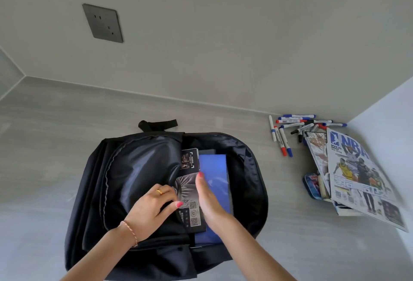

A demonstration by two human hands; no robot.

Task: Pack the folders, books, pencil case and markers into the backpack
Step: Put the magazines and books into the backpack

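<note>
Backpack (125, 168) lies open on the floor. Left hand (152, 209) has fingers curled, pinching the flap edge back off the opening. Right hand (209, 198) is flat, fingers straight, gripping nothing, pressed edge-on between a dark book (190, 211) under the left fingertips and a blue folder (215, 168) just right of them. Markers (297, 128), magazines (357, 175) and pencil case (311, 182) lie well right of both hands.

Black backpack (143, 168), blue folder (214, 168) inside, dark book (190, 191) with grey photo and QR codes. White markers (297, 128) with red, blue, black caps. NBA magazine (357, 168), white-blue cover. Blue pencil case (311, 185). Grey floor (55, 135).
</note>
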